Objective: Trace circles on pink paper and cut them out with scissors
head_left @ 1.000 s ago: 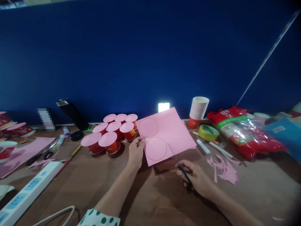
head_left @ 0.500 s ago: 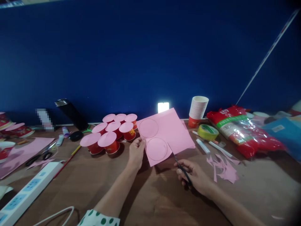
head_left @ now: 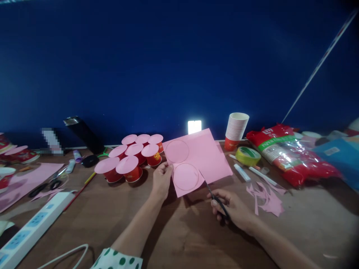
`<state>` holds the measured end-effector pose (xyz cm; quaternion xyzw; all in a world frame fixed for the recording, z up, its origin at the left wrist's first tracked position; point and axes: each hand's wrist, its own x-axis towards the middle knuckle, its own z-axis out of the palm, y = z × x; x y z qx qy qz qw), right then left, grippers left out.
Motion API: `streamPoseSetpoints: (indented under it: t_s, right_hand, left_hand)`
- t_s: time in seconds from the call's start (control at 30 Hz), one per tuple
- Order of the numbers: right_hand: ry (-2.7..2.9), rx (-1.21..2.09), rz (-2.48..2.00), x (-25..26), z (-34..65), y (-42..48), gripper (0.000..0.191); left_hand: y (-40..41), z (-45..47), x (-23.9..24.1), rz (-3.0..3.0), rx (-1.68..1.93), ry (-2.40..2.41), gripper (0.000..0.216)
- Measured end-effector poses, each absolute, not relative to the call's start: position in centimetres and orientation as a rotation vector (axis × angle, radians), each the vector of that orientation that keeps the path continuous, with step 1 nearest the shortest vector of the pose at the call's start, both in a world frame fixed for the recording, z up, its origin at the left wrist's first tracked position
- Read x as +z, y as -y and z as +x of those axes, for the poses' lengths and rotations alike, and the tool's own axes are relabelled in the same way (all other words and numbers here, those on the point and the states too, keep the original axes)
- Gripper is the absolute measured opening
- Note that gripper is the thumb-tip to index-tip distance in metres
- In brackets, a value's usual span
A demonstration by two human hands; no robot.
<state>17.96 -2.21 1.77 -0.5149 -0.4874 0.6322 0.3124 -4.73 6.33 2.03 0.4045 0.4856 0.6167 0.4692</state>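
My left hand [head_left: 162, 180] pinches the left edge of a pink paper sheet [head_left: 206, 157], holding it tilted above the table. Two circles are drawn on the sheet, one above the other, near its left side. In my right hand [head_left: 228, 207] is a pair of black-handled scissors [head_left: 217, 201], its blades at the sheet's lower edge, just right of the lower circle. To the left of the sheet stand several red paper cups [head_left: 134, 175], each with a pink paper disc [head_left: 127, 164] on top.
A stack of paper cups [head_left: 237, 127], yellow tape [head_left: 248, 156], a glue stick [head_left: 242, 172], pink scraps [head_left: 267, 200] and a red plastic package [head_left: 280, 149] lie to the right. On the left are a power strip [head_left: 35, 224], a black bottle [head_left: 84, 134] and another pair of scissors [head_left: 46, 186].
The lower part of the sheet has shifted slightly left and its cut corner by the scissors shows a little more bend. Both hands keep their hold; the view has moved slightly.
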Motion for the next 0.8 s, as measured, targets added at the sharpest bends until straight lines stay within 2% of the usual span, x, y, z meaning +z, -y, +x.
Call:
streamPoseSetpoints:
  t_s: [0.3, 0.8]
  right_hand:
    - [1.296, 1.660, -1.363, 1.81, 18.02, 2.08, 0.038]
    - [1.292, 1.588, -1.303, 1.65, 18.23, 2.26, 0.042]
  left_hand:
    - [-6.10, -4.47, 2.18, 1.057, 1.461, -1.278, 0.036]
    - [-5.58, -4.01, 2.04, 1.121, 1.375, -1.266, 0.029]
